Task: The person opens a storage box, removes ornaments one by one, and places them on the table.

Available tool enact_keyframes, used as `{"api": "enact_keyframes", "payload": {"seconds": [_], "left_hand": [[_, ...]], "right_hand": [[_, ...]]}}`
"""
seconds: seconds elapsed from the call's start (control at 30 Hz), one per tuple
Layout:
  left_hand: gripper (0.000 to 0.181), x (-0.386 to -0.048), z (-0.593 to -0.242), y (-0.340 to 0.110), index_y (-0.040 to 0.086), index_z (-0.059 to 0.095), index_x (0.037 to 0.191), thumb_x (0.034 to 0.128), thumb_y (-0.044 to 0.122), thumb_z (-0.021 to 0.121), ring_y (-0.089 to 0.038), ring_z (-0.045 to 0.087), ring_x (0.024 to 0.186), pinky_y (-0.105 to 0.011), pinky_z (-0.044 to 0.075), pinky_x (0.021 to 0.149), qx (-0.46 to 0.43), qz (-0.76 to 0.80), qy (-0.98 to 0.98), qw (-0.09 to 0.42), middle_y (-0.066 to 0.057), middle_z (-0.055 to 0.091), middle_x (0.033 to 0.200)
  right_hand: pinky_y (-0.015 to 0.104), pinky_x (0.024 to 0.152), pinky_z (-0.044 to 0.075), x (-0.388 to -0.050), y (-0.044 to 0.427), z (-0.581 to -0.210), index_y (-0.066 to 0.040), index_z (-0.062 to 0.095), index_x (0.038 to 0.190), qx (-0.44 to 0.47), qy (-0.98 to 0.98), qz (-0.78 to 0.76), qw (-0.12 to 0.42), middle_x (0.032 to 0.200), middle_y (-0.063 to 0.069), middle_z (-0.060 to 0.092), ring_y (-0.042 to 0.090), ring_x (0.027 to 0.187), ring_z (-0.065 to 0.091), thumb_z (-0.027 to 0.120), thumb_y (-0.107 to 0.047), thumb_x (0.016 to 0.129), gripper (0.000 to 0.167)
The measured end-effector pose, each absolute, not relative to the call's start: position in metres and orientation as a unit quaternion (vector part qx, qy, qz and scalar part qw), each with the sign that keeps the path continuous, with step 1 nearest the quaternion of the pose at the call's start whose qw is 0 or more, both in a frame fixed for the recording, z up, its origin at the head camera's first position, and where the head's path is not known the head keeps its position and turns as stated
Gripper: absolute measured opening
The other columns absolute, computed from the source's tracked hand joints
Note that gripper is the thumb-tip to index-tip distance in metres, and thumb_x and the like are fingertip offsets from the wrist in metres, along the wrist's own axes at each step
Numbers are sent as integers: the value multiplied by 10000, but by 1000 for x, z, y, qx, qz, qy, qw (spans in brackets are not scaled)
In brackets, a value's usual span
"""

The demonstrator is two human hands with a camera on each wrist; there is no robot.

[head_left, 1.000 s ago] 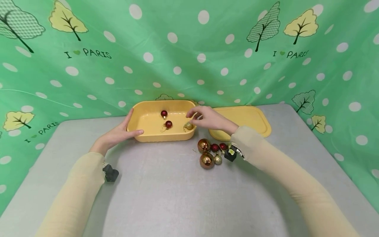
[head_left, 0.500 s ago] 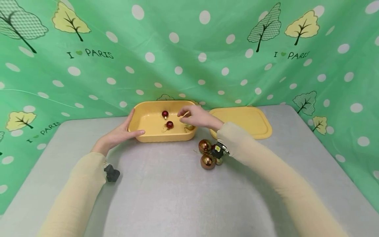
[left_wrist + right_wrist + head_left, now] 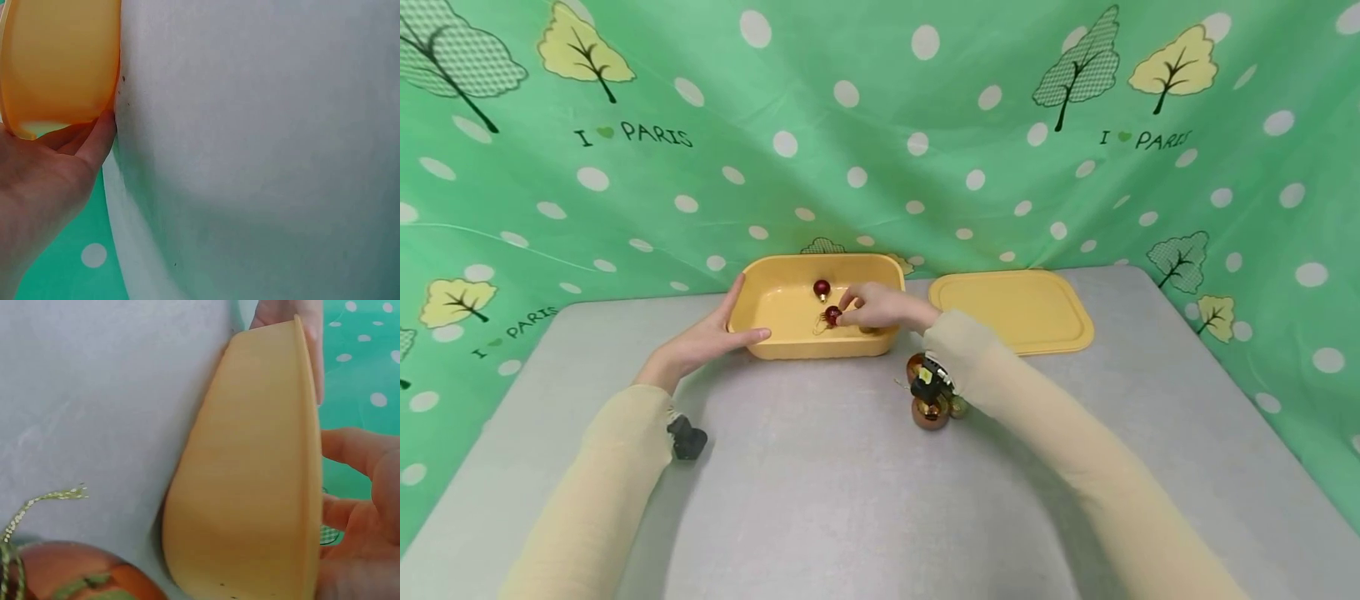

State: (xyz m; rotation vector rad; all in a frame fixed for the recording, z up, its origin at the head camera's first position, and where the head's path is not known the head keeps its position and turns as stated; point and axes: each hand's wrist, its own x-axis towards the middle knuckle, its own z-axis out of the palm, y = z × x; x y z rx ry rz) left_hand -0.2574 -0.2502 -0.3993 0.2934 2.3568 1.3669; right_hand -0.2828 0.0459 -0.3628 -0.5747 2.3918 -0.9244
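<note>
A yellow plastic box [image 3: 820, 348] stands at the back of the table. My left hand [image 3: 703, 337] grips its left end, thumb over the front rim and fingers along the outer side. Inside, a dark red bauble [image 3: 822, 288] lies towards the back wall. Nearer the front is another red bauble [image 3: 832, 315] with a gold loop. My right hand [image 3: 876, 306] reaches over the box's right end, its fingertips at this nearer bauble. In the right wrist view the box wall hides those fingertips. The gold bauble in the box is mostly covered by the right hand.
A yellow lid [image 3: 1015, 310] lies flat to the right of the box. In front of it are copper baubles [image 3: 930, 413] and a small gold bauble [image 3: 958, 406], partly hidden by the right wrist's camera [image 3: 927, 382]. A green patterned curtain [image 3: 880, 167] hangs behind the table.
My right hand has moved left and lower inside the box, from above the gold bauble to the nearer red one. The left hand keeps its place on the box.
</note>
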Motion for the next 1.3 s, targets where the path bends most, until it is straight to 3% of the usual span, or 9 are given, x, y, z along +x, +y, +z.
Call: {"api": "enact_keyframes", "payload": {"seconds": [0.07, 0.27, 0.37, 0.47, 0.53, 0.63, 0.97, 1.3], "left_hand": [[1078, -257, -399, -250, 348, -221, 1498, 907, 312, 680, -356, -105, 1435, -572, 6, 1126, 105, 488, 843, 199, -130, -232, 1564], [1075, -257, -400, -250, 351, -218, 1498, 907, 312, 679, -349, -106, 1436, -574, 13, 1126, 106, 486, 845, 198, -115, -232, 1567], [1076, -258, -400, -250, 350, -221, 1497, 907, 312, 678, -348, -117, 1434, -578, 9, 1124, 107, 486, 844, 199, -108, -239, 1565], [1076, -258, -400, -250, 353, -219, 1498, 906, 313, 678, -344, -124, 1433, -579, 4, 1123, 108, 487, 844, 198, -101, -240, 1566], [1075, -258, -399, -250, 354, -218, 1497, 906, 312, 678, -345, -129, 1432, -580, 0, 1122, 108, 487, 844, 197, -102, -240, 1566], [1073, -258, -399, -250, 358, -216, 1498, 906, 312, 678, -348, -122, 1433, -578, -1, 1122, 107, 488, 844, 196, -107, -236, 1567], [1074, -258, -401, -251, 341, -216, 1502, 907, 305, 678, -351, -123, 1432, -577, -5, 1122, 109, 491, 842, 195, -119, -236, 1565], [1068, -258, -400, -251, 329, -215, 1505, 910, 319, 672, -364, -103, 1433, -574, 5, 1124, 108, 486, 846, 193, -137, -225, 1567]], "right_hand": [[227, 593, 406, -283, 46, -365, 0, 571, 1248, -216, 874, -349, 262, 894, 138, 607, 175, 665, 513, 625, -194, 940, 368], [203, 564, 409, -286, 44, -369, 13, 603, 1266, -218, 877, -346, 253, 1066, 120, 640, 105, 589, 473, 688, -159, 888, 423], [192, 614, 410, -287, 43, -371, 9, 630, 1240, -212, 880, -350, 240, 1145, 118, 638, 96, 679, 485, 713, -148, 865, 415], [207, 743, 438, -289, 41, -373, 4, 662, 1201, -218, 887, -342, 220, 1217, 106, 627, 131, 870, 534, 732, -144, 847, 391], [229, 836, 444, -289, 39, -375, -2, 675, 1183, -232, 892, -325, 210, 1214, 108, 637, 165, 998, 551, 728, -145, 852, 365], [253, 894, 452, -290, 34, -378, 4, 683, 1165, -258, 895, -301, 205, 1175, 107, 659, 203, 1059, 580, 702, -128, 871, 323], [226, 865, 443, -291, 27, -385, -33, 730, 1057, -269, 890, -311, 195, 1031, 49, 694, 152, 971, 597, 702, -97, 875, 195], [191, 844, 462, -292, 25, -388, -1, 717, 1086, -293, 868, -334, 223, 1058, 83, 687, 153, 989, 609, 665, -32, 890, 205]]}}
